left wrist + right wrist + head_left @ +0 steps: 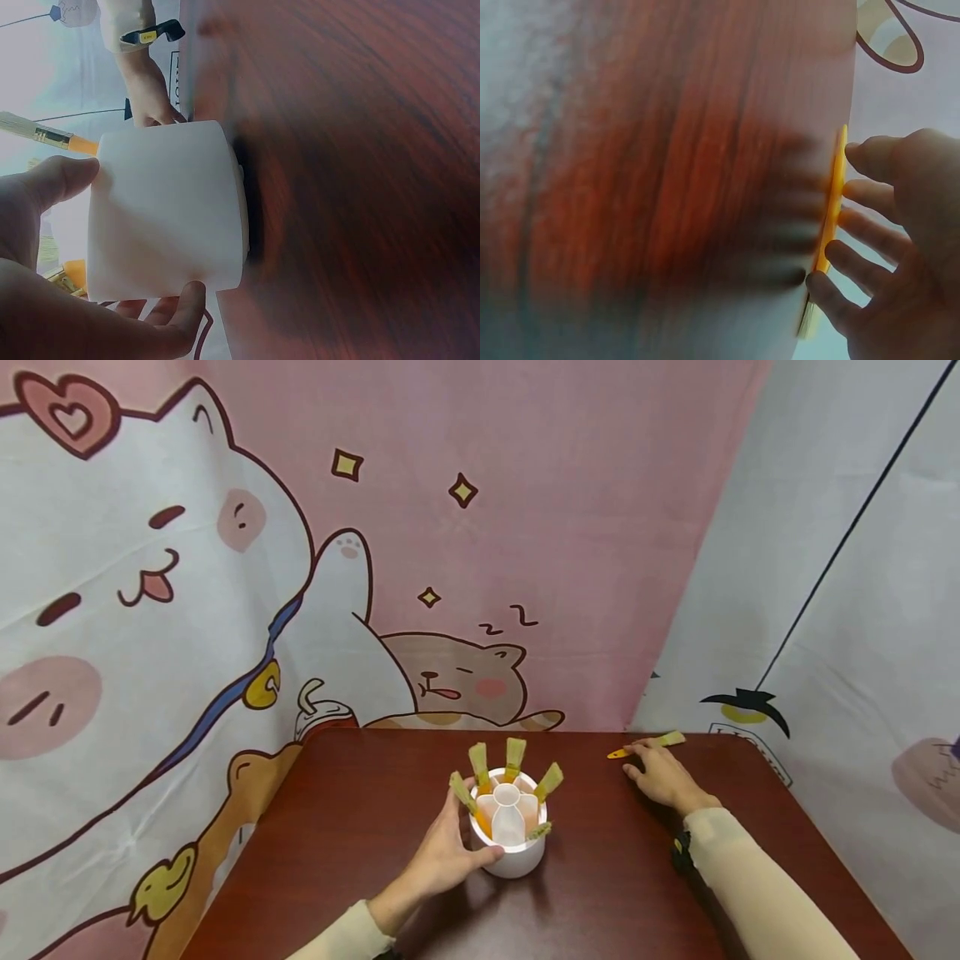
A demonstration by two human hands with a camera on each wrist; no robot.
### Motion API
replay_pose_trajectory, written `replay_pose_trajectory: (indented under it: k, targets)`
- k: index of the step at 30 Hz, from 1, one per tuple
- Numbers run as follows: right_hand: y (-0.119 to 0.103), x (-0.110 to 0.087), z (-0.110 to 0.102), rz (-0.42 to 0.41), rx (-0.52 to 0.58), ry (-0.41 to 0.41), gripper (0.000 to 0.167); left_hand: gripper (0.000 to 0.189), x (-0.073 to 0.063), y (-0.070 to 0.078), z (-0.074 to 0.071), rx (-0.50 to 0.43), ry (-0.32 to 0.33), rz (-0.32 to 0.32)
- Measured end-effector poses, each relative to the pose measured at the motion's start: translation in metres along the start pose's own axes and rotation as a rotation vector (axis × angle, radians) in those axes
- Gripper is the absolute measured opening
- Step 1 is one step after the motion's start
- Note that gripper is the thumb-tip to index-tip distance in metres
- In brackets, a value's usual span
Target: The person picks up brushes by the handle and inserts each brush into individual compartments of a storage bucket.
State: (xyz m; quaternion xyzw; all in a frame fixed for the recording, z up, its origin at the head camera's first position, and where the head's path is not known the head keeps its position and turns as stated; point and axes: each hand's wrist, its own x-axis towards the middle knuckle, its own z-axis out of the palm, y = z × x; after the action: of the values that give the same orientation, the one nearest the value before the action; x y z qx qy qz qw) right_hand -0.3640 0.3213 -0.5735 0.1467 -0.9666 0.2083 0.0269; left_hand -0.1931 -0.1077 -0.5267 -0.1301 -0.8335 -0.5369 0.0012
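A white round pot (517,862) with inner compartments stands on the table, in front of the person. Several paintbrushes stand in it, bristles up, such as one paintbrush (514,758) at its far side and a paintbrush (52,136) beside the thumb in the left wrist view. The left hand (442,850) grips the pot from its left side, thumb toward the near wall. Over at the far right, a paintbrush (832,202) with a yellow handle lies near the table's back edge. Spread fingertips of the right hand (662,774) touch its handle from above.
The dark reddish wooden table (337,860) meets a cloth backdrop (585,568) with cartoon animals behind its far edge. More of this cloth hangs at both sides. A dark band (681,852) is on the right wrist.
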Motion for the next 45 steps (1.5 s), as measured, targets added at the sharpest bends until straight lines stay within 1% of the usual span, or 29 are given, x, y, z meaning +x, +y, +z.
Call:
replay_pose_trajectory:
  k: [2, 6, 9, 11, 16, 23, 26, 29, 31, 35, 38, 40, 42, 45]
  targets:
    - [0.0, -0.003, -0.001, -0.017, 0.006, 0.012, 0.043, 0.114, 0.0, 0.0, 0.0, -0.003, -0.002, -0.002]
    - [0.001, -0.009, 0.0, -0.077, 0.01, 0.047, 0.035, 0.114, 0.0, 0.001, 0.0, -0.005, 0.0, -0.006]
    - [0.001, -0.015, 0.001, -0.131, -0.004, 0.073, 0.031, 0.114, 0.0, -0.001, 0.0, -0.007, -0.002, -0.004]
    - [0.0, -0.019, 0.002, -0.153, -0.011, 0.083, 0.029, 0.113, 0.001, -0.002, 0.0, -0.012, -0.004, -0.007]
    - [-0.006, -0.034, 0.002, -0.193, 0.002, 0.088, 0.026, 0.112, 0.002, -0.004, 0.0, -0.04, -0.019, -0.01]
    - [-0.015, -0.053, 0.002, -0.281, 0.004, 0.126, 0.017, 0.111, 0.003, -0.005, -0.001, -0.085, -0.048, 0.007]
    - [-0.017, -0.059, 0.001, -0.276, 0.014, 0.108, 0.018, 0.11, 0.003, -0.006, -0.002, -0.105, -0.058, 0.019]
    - [-0.02, -0.063, -0.002, -0.268, 0.024, 0.075, 0.022, 0.11, 0.003, -0.006, -0.003, -0.122, -0.06, 0.009]
    - [-0.021, -0.064, -0.004, -0.28, 0.027, 0.06, 0.024, 0.111, 0.003, -0.005, -0.003, -0.133, -0.059, 0.002]
    - [-0.024, -0.064, -0.006, -0.316, 0.038, 0.055, 0.028, 0.111, 0.003, -0.004, -0.003, -0.136, -0.053, 0.002]
    - [-0.029, -0.063, -0.006, -0.312, 0.049, 0.057, 0.027, 0.111, 0.002, -0.005, -0.003, -0.137, -0.05, 0.005]
    - [-0.033, -0.062, -0.005, -0.289, 0.047, 0.061, 0.024, 0.111, 0.002, -0.005, -0.002, -0.127, -0.043, 0.006]
    - [-0.039, -0.059, -0.003, -0.241, 0.037, 0.067, 0.022, 0.112, 0.001, -0.005, 0.0, -0.103, -0.027, 0.005]
    - [-0.047, -0.053, 0.0, -0.154, 0.02, 0.066, 0.029, 0.114, 0.0, -0.005, 0.003, -0.045, 0.01, -0.001]
